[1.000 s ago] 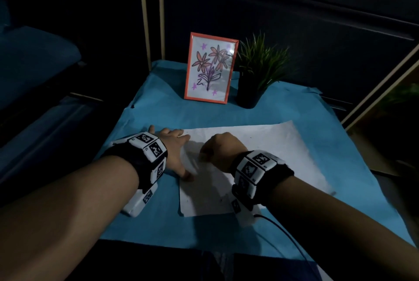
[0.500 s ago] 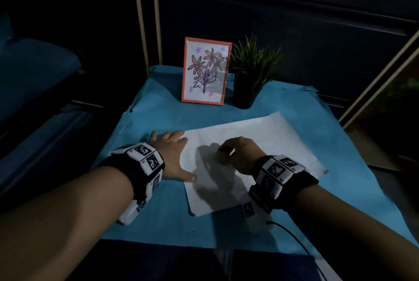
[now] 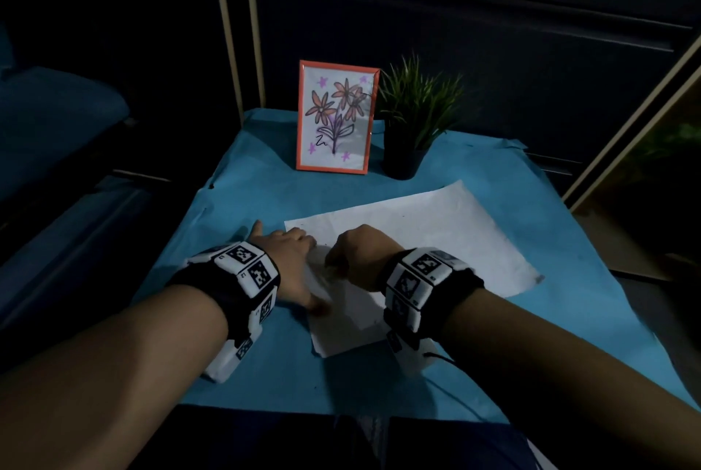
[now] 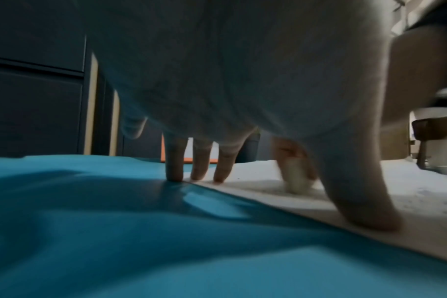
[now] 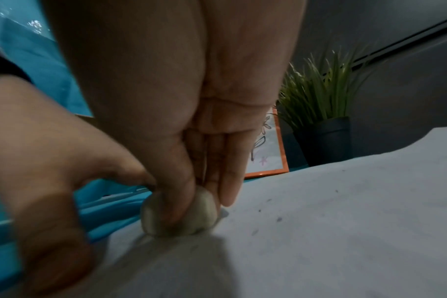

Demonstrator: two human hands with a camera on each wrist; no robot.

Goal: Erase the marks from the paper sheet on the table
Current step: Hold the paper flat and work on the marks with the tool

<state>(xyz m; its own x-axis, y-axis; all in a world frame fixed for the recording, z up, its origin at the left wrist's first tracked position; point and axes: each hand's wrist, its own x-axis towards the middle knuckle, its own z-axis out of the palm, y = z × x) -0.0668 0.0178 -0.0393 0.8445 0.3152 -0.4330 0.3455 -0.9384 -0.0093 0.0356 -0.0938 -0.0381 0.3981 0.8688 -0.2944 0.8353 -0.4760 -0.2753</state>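
The right hand (image 3: 360, 257) pinches a small, rounded, pale grey-white eraser (image 5: 179, 213) between the thumb on one side and the fingers on the other, and the bottom of the eraser presses on the white paper sheet (image 3: 436, 242). In the right wrist view the eraser stands close to the left edge of the sheet, and faint grey marks and dark specks lie on the paper around it. The left hand (image 3: 292, 264) is beside it, with the fingers spread and straight. In the left wrist view its fingertips (image 4: 174, 175) touch down at the edge of the sheet, some on the paper and at least 1 on the cloth, and the thumb rests on the paper nearer to the camera. The 2 hands are just beside each other, not touching.

The paper sheet lies flat and a little turned on the blue cloth (image 3: 246, 211) that covers the table. Behind the sheet, at the far side, an orange-framed picture of drawn flowers (image 3: 335, 114) stands upright, and just to its right stands a green grass-like plant in a dark pot (image 3: 411, 120). Both wrists carry black bands with white marker blocks (image 3: 250, 268).
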